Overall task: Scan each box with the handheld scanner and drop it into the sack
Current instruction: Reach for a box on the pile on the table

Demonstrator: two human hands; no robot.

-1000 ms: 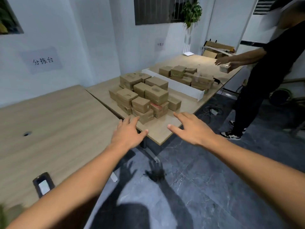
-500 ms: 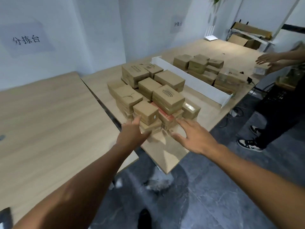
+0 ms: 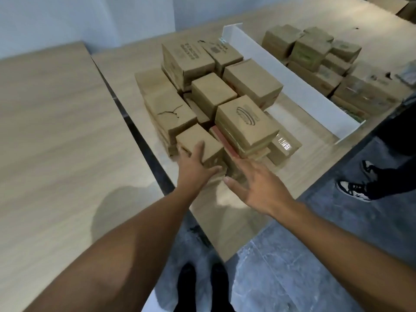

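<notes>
Pale wood bench (image 3: 139,64), carrying brown cardboard boxes (image 3: 227,95) stacked near its front corner. White divider (image 3: 286,77) just beyond. Left hand (image 3: 193,167) spread on the nearest box (image 3: 213,149), fingers over its top, not closed. Right hand (image 3: 254,183) wide, just beside, empty.

Boxes (image 3: 211,95): matt brown cardboard, one top torn (image 3: 171,113); one at the table's front edge w/ glossy clear tape (image 3: 284,144). Table (image 3: 56,131): pale wood-grain laminate, smooth, matt. Divider (image 3: 288,79): smooth white board. Floor (image 3: 315,255): grey marbled tile, slight sheen.
</notes>
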